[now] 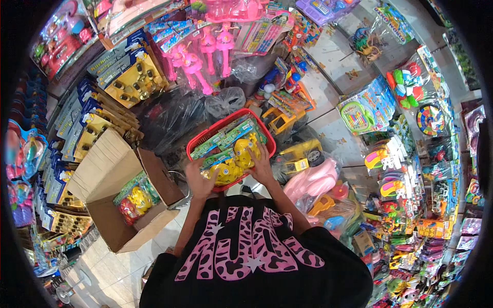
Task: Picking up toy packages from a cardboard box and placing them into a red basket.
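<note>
A red plastic basket (190, 145) sits in front of me with several packs of toys in it. Their green header cards (240, 130) bear writing. Yellow plastic toys (227, 174) in clear wrap lie at the near side of the basket. My right hand (262, 163) grips the right end of these yellow toys, fingers spread over them. Slightly blurred, my left hand (199, 177) holds their left end, its thumb against the wrap. To the left stands an open cardboard box (109, 219) with a pack of red and yellow toys (135, 202) inside.
Carded kitchen playsets (133, 81) stand in rows at the left. Pink dolls (190, 63) hang beyond the basket. Yellow toy trucks (302, 154) and a pink wrapped toy (312, 177) crowd its right side. Hanging toy packs (389, 154) line the right.
</note>
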The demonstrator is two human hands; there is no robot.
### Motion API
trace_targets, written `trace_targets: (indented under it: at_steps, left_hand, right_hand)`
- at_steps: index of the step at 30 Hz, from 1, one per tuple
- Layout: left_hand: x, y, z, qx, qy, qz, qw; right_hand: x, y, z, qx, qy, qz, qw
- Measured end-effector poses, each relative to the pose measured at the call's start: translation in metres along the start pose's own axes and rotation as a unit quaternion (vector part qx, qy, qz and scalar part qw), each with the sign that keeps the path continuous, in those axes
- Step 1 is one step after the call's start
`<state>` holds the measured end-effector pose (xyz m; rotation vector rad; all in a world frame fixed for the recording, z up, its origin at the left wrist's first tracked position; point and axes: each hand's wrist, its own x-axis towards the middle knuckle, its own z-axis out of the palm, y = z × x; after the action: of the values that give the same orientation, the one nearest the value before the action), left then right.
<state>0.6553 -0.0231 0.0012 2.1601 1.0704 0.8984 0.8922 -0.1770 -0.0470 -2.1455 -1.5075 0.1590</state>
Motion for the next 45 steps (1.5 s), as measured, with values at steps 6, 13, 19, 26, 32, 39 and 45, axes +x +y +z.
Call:
trace_targets:
  at_steps: [6, 13, 19, 26, 32, 39, 45]
  left_hand:
    - [0.070, 0.051, 0.052, 0.164, -0.149, 0.219, 0.950]
    - [0.058, 0.029, 0.090, 0.209, -0.301, 0.130, 0.922]
    - [0.050, 0.025, 0.103, 0.136, -0.292, 0.187, 0.928]
    - [0.058, 0.021, 0.109, 0.173, -0.253, 0.257, 0.917]
    - [0.049, 0.016, 0.113, 0.207, -0.226, 0.309, 0.900]
    - [0.055, 0.025, 0.109, 0.174, -0.280, 0.233, 0.915]
    - [0.055, 0.036, 0.082, 0.134, -0.245, 0.211, 0.937]
  right_hand:
    - [-0.006, 0.005, 0.018, 0.111, 0.056, 0.103, 0.987]
    - [-0.003, 0.020, 0.028, 0.025, -0.008, 0.141, 0.990]
    - [-0.007, 0.028, 0.029, -0.056, -0.035, 0.148, 0.987]
    - [0.010, 0.028, 0.022, -0.115, -0.120, 0.213, 0.963]
    - [0.013, 0.016, 0.019, -0.178, -0.186, 0.239, 0.936]
    - [0.011, 0.018, 0.030, -0.142, -0.191, 0.284, 0.929]
    - [-0.007, 0.014, 0.041, -0.085, -0.080, 0.298, 0.947]
